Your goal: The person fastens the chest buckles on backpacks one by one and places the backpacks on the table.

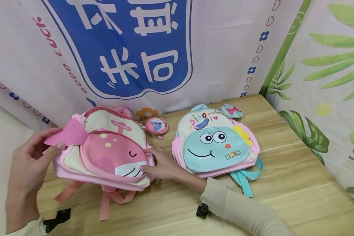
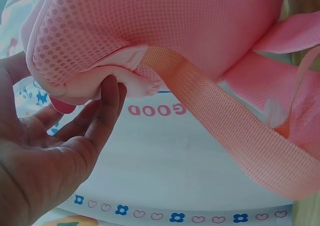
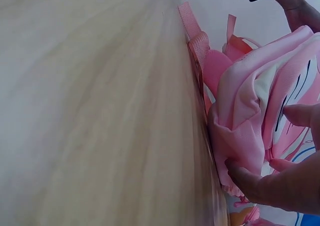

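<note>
A pink whale backpack (image 1: 112,150) leans back on the table at the left, its front pocket facing up and forward. My left hand (image 1: 32,157) holds its left side by the pink tail flap (image 1: 72,133), thumb on the front. In the left wrist view, the fingers of that hand curl against the backpack's mesh side (image 2: 165,26), beside an orange-pink strap (image 2: 215,116). At the opposite side, my right hand (image 1: 162,164) grips the edge, its thumb over the whale's white mouth and the other fingers round the side (image 3: 237,141).
A light-blue dinosaur backpack (image 1: 215,150) stands on the wooden table (image 1: 292,183), just right of my right hand. Small round pouches, one pink (image 1: 157,126) and one blue (image 1: 231,111), hang from the two bags. Behind them a printed cloth (image 1: 218,65) covers the wall.
</note>
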Available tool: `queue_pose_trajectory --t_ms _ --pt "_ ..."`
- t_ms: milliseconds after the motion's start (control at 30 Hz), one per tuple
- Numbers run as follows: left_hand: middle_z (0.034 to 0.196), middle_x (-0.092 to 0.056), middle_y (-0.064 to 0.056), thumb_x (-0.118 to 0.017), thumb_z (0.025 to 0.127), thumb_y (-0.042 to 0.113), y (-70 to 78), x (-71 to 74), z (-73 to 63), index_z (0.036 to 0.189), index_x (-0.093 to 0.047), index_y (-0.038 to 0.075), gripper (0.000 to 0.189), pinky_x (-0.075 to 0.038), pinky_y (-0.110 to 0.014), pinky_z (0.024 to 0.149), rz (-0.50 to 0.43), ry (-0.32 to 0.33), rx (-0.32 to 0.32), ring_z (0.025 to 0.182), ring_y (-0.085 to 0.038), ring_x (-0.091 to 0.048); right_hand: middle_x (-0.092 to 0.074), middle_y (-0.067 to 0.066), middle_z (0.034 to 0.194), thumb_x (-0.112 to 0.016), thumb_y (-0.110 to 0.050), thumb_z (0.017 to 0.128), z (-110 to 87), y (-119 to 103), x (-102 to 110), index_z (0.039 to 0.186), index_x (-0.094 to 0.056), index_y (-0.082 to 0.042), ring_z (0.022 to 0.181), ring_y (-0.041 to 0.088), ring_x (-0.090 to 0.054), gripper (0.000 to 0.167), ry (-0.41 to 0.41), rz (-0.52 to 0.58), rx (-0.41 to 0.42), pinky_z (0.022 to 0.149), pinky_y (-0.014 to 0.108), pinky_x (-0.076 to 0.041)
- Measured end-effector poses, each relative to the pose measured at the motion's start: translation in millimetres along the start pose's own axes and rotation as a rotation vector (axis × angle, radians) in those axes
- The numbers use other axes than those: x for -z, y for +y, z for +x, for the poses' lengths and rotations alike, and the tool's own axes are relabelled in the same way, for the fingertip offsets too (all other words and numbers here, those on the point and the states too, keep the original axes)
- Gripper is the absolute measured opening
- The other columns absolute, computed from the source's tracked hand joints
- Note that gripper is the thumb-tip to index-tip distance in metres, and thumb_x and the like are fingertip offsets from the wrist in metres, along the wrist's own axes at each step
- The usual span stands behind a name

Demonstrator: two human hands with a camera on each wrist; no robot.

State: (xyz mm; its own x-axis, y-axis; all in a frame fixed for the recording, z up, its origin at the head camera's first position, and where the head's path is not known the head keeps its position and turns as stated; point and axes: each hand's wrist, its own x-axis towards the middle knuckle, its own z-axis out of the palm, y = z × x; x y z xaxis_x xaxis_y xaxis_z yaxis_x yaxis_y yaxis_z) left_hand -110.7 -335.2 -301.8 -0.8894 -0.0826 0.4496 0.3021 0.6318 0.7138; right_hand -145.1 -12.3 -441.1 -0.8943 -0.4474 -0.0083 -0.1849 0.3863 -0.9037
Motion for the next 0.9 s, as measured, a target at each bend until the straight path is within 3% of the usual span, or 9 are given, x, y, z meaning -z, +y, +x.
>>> queue_pose_trajectory --t_ms 133,333,567,900 --pt "0.129 -0.064 0.019 -0.069 0.097 -0.006 1.9 5.0 0.9 0.144 -0.067 0.013 0.050 -0.051 -0.001 0.087 0.015 -0.031 -0.030 0.106 0.000 -0.063 -0.057 0.011 0.152 -0.078 -0.041 0.095 2.2 0.9 -2.4 0.155 -0.057 -0.016 0.129 0.018 -0.058 0.068 -0.002 0.001 0.006 0.110 0.034 -0.050" --pt "0.126 -0.065 0.018 -0.071 0.094 -0.010 8.6 8.7 5.2 0.142 -0.067 0.005 0.051 -0.052 -0.002 0.086 0.022 -0.057 -0.061 0.102 0.002 -0.064 -0.059 0.011 0.145 -0.080 -0.038 0.095 4.2 0.3 -6.0 0.154 -0.057 -0.014 0.118 0.013 -0.061 0.068 -0.015 0.053 0.000 0.100 0.024 -0.053" --pt "0.125 -0.064 0.024 -0.073 0.094 -0.005 17.6 10.3 8.4 0.144 -0.066 0.008 0.052 -0.049 0.000 0.086 0.051 -0.089 -0.053 0.103 0.007 -0.062 -0.060 0.012 0.145 -0.080 -0.036 0.096 5.6 -0.6 -11.9 0.155 -0.055 -0.013 0.123 0.013 -0.065 0.068 -0.046 0.112 -0.015 0.109 0.035 -0.057" --pt "0.122 -0.059 0.028 -0.073 0.096 -0.001 28.5 11.7 17.9 0.144 -0.065 0.004 0.049 -0.045 0.003 0.086 0.116 -0.118 -0.072 0.103 0.009 -0.058 -0.061 0.010 0.146 -0.078 -0.033 0.098 8.0 -3.7 -15.7 0.156 -0.052 -0.011 0.126 0.016 -0.065 0.068 -0.085 0.184 -0.006 0.109 0.037 -0.058"
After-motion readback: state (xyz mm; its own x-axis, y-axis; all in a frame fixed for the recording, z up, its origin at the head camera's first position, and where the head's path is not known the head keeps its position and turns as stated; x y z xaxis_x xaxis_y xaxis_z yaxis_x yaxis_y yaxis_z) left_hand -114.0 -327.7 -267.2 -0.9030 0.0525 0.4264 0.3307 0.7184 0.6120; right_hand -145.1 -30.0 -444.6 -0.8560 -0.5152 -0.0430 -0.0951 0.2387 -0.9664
